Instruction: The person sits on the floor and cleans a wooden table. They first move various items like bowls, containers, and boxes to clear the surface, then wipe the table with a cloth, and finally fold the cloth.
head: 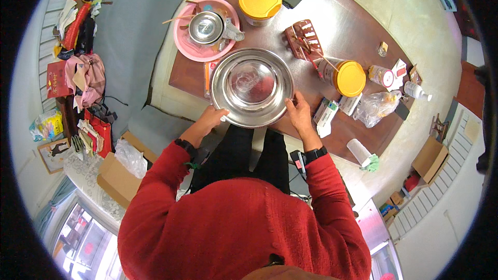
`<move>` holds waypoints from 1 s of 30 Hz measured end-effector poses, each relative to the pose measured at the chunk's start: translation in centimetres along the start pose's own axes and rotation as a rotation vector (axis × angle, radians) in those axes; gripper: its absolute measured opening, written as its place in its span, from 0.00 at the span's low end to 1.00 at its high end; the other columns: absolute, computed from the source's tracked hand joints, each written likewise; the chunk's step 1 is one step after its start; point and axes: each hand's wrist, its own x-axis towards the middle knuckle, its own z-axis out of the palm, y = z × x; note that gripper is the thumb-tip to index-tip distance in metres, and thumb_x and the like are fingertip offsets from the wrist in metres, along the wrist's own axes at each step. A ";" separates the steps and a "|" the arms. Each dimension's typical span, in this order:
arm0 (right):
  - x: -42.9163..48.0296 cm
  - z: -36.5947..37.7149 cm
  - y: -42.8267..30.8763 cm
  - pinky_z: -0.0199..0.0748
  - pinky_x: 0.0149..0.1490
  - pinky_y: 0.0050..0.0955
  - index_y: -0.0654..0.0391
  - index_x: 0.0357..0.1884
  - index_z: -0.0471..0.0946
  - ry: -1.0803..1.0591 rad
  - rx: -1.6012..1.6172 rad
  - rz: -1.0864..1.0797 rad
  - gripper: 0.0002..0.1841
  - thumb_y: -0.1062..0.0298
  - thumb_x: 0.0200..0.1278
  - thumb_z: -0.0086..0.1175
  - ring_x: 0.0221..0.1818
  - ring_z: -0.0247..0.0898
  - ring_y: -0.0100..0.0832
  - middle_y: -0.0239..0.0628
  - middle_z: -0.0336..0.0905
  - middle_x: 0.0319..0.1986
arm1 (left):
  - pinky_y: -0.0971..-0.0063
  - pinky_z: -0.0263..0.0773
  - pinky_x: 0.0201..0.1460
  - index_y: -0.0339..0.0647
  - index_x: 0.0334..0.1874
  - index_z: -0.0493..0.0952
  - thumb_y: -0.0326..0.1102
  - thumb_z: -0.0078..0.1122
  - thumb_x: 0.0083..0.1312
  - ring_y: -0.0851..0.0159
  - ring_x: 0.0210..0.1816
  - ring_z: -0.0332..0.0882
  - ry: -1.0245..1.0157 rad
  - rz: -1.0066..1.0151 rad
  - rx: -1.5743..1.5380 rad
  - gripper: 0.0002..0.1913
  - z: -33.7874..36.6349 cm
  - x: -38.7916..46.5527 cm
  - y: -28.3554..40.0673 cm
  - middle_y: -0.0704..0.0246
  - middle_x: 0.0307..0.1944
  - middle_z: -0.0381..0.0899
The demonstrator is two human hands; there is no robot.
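A wide, shiny stainless steel basin (252,85) is right in front of me, over the near left part of the dark wooden table (186,74). My left hand (215,118) grips its rim at the lower left, thumb on top. On the lower right of the same rim, my right hand (300,112) holds on with the thumb up. No loose object shows inside the basin, only reflections and a swirl mark. Just beyond it stands a pink plastic basin (181,46) with a small steel bowl (206,27) and utensils in it.
Two yellow-lidded tubs (260,2) (349,78) flank a brown plastic basket (303,39) of sticks and pens. Small boxes (326,112), a clear plastic bag (375,109) and a paper roll (358,151) lie to the right. A grey sofa (124,39) stands left, beside an open carton (116,177).
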 end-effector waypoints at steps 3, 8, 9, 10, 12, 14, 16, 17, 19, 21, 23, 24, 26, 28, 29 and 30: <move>0.4 -0.1 -3.3 0.77 0.53 0.33 0.62 0.62 0.75 -0.038 0.045 0.000 0.20 0.64 0.72 0.57 0.46 0.82 0.33 0.47 0.85 0.43 | 0.74 0.62 0.30 0.40 0.49 0.81 0.40 0.64 0.64 0.73 0.28 0.67 0.030 0.107 0.021 0.15 -1.0 -1.5 1.5 0.73 0.33 0.77; 0.6 0.1 -7.6 0.76 0.55 0.32 0.63 0.64 0.74 -0.027 0.065 -0.047 0.23 0.59 0.75 0.55 0.46 0.80 0.33 0.47 0.84 0.45 | 0.74 0.63 0.32 0.42 0.47 0.81 0.43 0.65 0.62 0.72 0.32 0.68 0.042 0.107 -0.027 0.16 -2.8 -3.1 4.3 0.74 0.36 0.78; 0.7 0.2 -7.9 0.76 0.55 0.32 0.63 0.65 0.74 -0.033 0.082 -0.066 0.24 0.58 0.75 0.55 0.46 0.80 0.33 0.47 0.84 0.45 | 0.74 0.64 0.33 0.42 0.47 0.81 0.44 0.65 0.62 0.72 0.32 0.68 0.059 0.118 -0.030 0.17 -3.1 -3.3 4.6 0.74 0.36 0.78; 0.6 0.3 -8.1 0.76 0.55 0.34 0.63 0.65 0.73 -0.024 0.142 -0.121 0.24 0.59 0.75 0.55 0.48 0.81 0.36 0.49 0.84 0.46 | 0.73 0.64 0.33 0.43 0.47 0.81 0.45 0.65 0.61 0.72 0.33 0.68 0.031 0.150 -0.020 0.17 -3.5 -3.4 4.9 0.74 0.36 0.77; 0.9 0.8 -7.9 0.77 0.55 0.35 0.63 0.66 0.73 0.009 0.117 -0.086 0.24 0.59 0.75 0.55 0.49 0.82 0.37 0.50 0.85 0.47 | 0.68 0.66 0.43 0.44 0.56 0.77 0.47 0.65 0.61 0.69 0.43 0.72 0.017 0.111 0.019 0.23 -4.0 -3.4 5.3 0.73 0.46 0.79; 0.5 0.3 -7.2 0.77 0.56 0.36 0.61 0.65 0.74 0.035 0.114 -0.125 0.23 0.60 0.74 0.55 0.51 0.82 0.40 0.51 0.85 0.49 | 0.66 0.67 0.46 0.45 0.62 0.74 0.47 0.65 0.61 0.67 0.48 0.74 -0.002 0.065 0.092 0.27 -4.0 -3.2 5.6 0.73 0.51 0.80; 0.6 0.1 -6.6 0.77 0.56 0.35 0.61 0.64 0.75 0.050 0.143 -0.131 0.22 0.61 0.73 0.56 0.50 0.82 0.39 0.52 0.84 0.48 | 0.69 0.66 0.39 0.39 0.56 0.76 0.46 0.66 0.61 0.69 0.39 0.70 0.058 0.117 0.058 0.24 -2.9 -3.3 5.3 0.72 0.44 0.78; 0.3 -0.2 -6.3 0.77 0.56 0.34 0.61 0.64 0.75 0.033 0.162 -0.067 0.22 0.61 0.73 0.57 0.49 0.82 0.39 0.53 0.84 0.47 | 0.70 0.65 0.36 0.36 0.53 0.77 0.45 0.67 0.61 0.70 0.34 0.68 0.097 0.144 0.042 0.23 -2.5 -3.7 5.0 0.71 0.40 0.77; -0.8 -1.2 -5.8 0.77 0.54 0.33 0.62 0.61 0.76 0.019 0.170 -0.124 0.21 0.61 0.72 0.58 0.47 0.82 0.38 0.51 0.85 0.46 | 0.70 0.65 0.37 0.38 0.55 0.77 0.43 0.65 0.63 0.70 0.37 0.70 0.064 0.043 0.101 0.22 -1.8 -4.6 4.7 0.70 0.43 0.79; -1.6 -2.8 -5.1 0.78 0.53 0.33 0.62 0.60 0.76 -0.007 0.103 -0.104 0.21 0.60 0.71 0.59 0.45 0.83 0.37 0.49 0.85 0.46 | 0.72 0.64 0.37 0.40 0.56 0.77 0.42 0.64 0.64 0.71 0.37 0.69 -0.022 -0.005 0.067 0.21 -0.9 -5.2 4.1 0.71 0.42 0.78; -2.6 -4.2 -4.3 0.79 0.51 0.34 0.62 0.60 0.76 0.095 0.078 -0.095 0.22 0.60 0.70 0.60 0.43 0.83 0.38 0.49 0.85 0.46 | 0.76 0.60 0.31 0.43 0.52 0.77 0.41 0.63 0.64 0.73 0.31 0.65 -0.036 -0.071 0.018 0.17 0.2 -5.5 3.1 0.75 0.36 0.74; -3.0 -4.9 -3.8 0.79 0.50 0.34 0.62 0.60 0.76 0.142 0.075 -0.113 0.22 0.61 0.70 0.61 0.42 0.83 0.38 0.48 0.85 0.46 | 0.77 0.59 0.30 0.44 0.51 0.77 0.41 0.64 0.64 0.74 0.30 0.64 -0.055 -0.097 -0.009 0.16 0.8 -5.4 2.7 0.76 0.34 0.73; -3.1 -6.9 -2.9 0.80 0.49 0.37 0.61 0.59 0.77 0.295 -0.020 -0.126 0.22 0.65 0.65 0.64 0.43 0.83 0.42 0.48 0.84 0.47 | 0.78 0.58 0.28 0.46 0.49 0.76 0.40 0.64 0.64 0.75 0.27 0.63 -0.062 -0.144 -0.050 0.14 1.6 -5.1 2.0 0.78 0.32 0.71; -3.2 -9.6 -2.0 0.79 0.51 0.38 0.60 0.58 0.77 0.408 -0.130 -0.141 0.22 0.69 0.61 0.65 0.45 0.81 0.45 0.48 0.81 0.48 | 0.79 0.57 0.26 0.47 0.46 0.75 0.39 0.65 0.65 0.76 0.25 0.62 -0.019 -0.199 -0.083 0.12 2.5 -4.9 1.3 0.80 0.30 0.70; -2.9 -11.1 -1.8 0.78 0.52 0.39 0.60 0.58 0.76 0.453 -0.194 -0.153 0.23 0.71 0.60 0.65 0.47 0.80 0.46 0.49 0.80 0.48 | 0.79 0.58 0.26 0.47 0.45 0.75 0.39 0.65 0.65 0.76 0.25 0.62 -0.047 -0.170 -0.118 0.11 2.8 -4.8 1.1 0.80 0.30 0.70; -2.5 -12.5 -1.6 0.75 0.58 0.41 0.60 0.58 0.76 0.521 -0.336 -0.282 0.24 0.72 0.57 0.66 0.53 0.77 0.49 0.50 0.79 0.50 | 0.79 0.58 0.25 0.47 0.44 0.75 0.38 0.65 0.65 0.77 0.24 0.62 -0.056 -0.153 -0.156 0.10 3.1 -4.7 1.0 0.80 0.29 0.70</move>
